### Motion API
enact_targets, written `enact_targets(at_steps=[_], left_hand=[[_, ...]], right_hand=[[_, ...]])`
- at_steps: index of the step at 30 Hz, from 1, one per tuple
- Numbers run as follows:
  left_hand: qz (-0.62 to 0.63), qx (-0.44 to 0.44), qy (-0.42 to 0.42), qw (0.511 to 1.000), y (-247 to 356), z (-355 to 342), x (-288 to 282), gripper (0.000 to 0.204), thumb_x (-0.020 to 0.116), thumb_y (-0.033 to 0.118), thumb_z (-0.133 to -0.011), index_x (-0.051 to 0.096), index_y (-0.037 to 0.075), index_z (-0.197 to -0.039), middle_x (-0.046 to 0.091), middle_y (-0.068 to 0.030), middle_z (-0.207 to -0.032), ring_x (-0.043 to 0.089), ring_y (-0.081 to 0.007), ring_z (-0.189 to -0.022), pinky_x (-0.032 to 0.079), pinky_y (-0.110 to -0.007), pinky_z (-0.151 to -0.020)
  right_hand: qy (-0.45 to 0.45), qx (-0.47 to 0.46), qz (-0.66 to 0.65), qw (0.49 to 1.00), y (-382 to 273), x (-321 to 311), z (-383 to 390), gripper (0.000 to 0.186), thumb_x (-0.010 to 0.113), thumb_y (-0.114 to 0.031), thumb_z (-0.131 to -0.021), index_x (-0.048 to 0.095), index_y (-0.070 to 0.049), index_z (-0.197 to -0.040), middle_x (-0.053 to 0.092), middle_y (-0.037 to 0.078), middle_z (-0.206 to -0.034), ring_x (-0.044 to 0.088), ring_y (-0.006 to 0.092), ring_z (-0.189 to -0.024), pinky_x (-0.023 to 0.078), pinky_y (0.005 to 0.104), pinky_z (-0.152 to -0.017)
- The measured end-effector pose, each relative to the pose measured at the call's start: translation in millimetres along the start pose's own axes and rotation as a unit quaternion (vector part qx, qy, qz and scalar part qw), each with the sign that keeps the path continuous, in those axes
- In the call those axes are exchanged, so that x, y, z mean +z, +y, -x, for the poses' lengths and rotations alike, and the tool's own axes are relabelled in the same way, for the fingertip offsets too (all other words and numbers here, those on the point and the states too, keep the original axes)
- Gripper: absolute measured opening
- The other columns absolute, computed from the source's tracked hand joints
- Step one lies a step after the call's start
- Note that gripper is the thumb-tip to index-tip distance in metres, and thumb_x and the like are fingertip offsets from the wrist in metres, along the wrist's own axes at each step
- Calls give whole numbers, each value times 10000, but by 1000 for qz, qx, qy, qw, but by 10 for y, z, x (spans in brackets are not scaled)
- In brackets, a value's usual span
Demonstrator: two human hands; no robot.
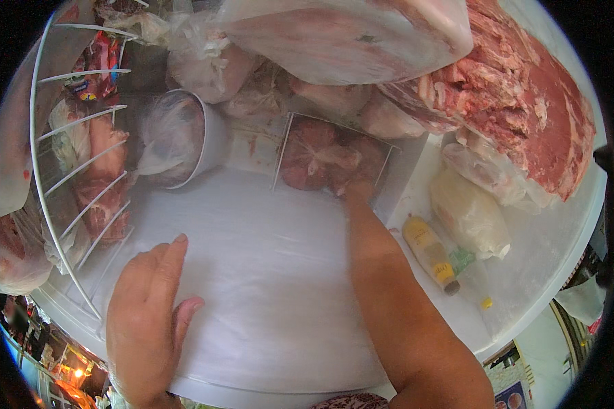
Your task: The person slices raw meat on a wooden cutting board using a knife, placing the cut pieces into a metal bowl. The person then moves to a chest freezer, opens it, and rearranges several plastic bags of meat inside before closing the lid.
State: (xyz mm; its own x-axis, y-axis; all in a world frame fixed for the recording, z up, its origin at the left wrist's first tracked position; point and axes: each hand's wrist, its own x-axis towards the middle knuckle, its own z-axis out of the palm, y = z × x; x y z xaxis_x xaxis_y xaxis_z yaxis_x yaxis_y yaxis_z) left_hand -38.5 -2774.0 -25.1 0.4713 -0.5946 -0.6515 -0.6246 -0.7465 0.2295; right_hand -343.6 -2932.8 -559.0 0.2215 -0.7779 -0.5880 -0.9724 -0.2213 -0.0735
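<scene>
My right arm stretches down into a white chest freezer. At its end, my right hand touches the near side of a clear plastic bag of dark red meat. Its fingers blend into the bag, so their grip cannot be made out. The bag sits inside a rectangular bin with a thin pale rim. Over the pale surface at the near left, my left hand is open and holds nothing, thumb apart from the straight fingers.
A white wire basket with wrapped meat stands at the left, beside a round tub holding a plastic bag. A large raw meat slab lies upper right. Below it are a pale filled bag and a yellow-labelled bottle.
</scene>
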Motion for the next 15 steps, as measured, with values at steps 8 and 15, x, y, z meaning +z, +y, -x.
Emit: enact_targets(at_steps=[8,15], left_hand=[[5,40,-3,999,-8,21,-44,787,787,46,-637,528,75,-1379,602,-192,-1254,563,-403,-1152,461,-474,-981],[-3,74,-28,997,43,55,-39,807,831,72,-553,575,51,-1318,618,-187,-1197,589,-385,-1116,492,-489,-989]], right_hand=[[-109,-57,111,986,181,-57,-163,400,677,-376,-838,706,-90,-1117,715,162,-1053,695,326,-968,542,451,-835],[-87,-104,91,987,295,-139,-148,367,677,-352,-836,725,-98,-1097,727,151,-1006,701,300,-943,544,438,-820]])
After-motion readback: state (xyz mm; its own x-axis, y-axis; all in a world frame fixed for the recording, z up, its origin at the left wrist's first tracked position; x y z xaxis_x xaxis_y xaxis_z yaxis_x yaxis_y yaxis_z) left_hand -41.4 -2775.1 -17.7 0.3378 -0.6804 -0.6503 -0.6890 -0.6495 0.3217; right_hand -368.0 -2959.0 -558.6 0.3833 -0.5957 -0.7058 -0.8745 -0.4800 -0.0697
